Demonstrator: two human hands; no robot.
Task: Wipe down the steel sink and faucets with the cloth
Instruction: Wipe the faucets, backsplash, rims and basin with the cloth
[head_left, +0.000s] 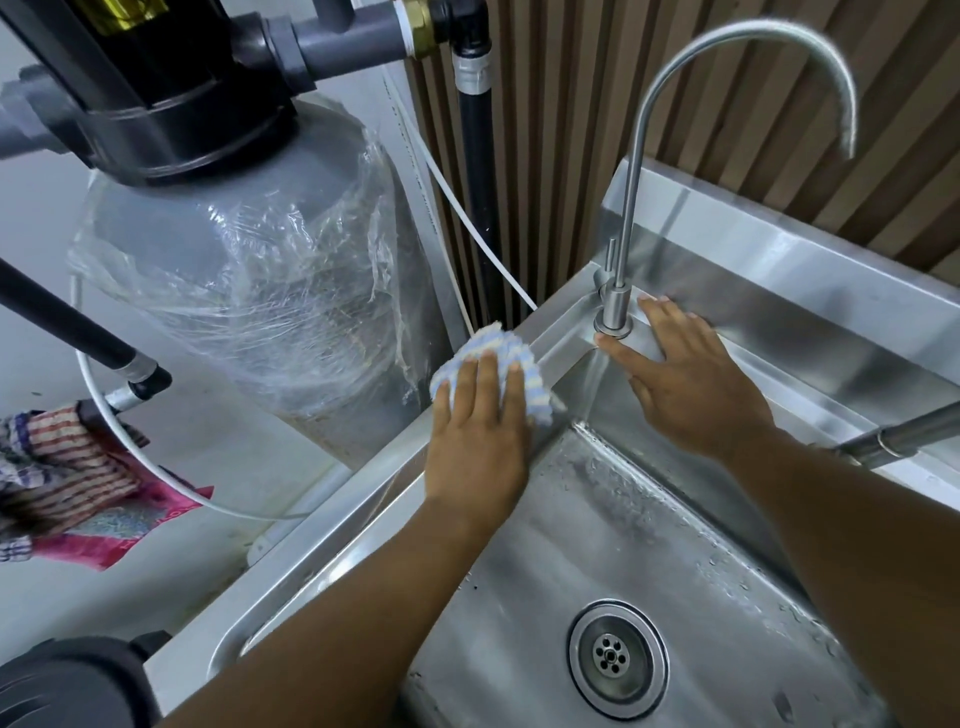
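The steel sink (597, 525) fills the lower right, its basin wet with droplets around the round drain (617, 656). My left hand (478, 441) presses a blue-and-white striped cloth (496, 353) flat on the sink's left rim near the back corner. A tall gooseneck faucet (631, 202) rises from that corner. My right hand (685, 384) lies flat with fingers spread on the rim beside the faucet's base (614, 325), thumb and forefinger either side of it. A second faucet's spout (893, 436) juts in from the right edge.
A grey filter tank (270, 291) wrapped in clear plastic stands just left of the sink, with a black valve head and grey pipes on top. A thin white hose (467, 213) runs behind the sink. Striped rags (67, 478) hang at the left. Slatted wood panelling backs the sink.
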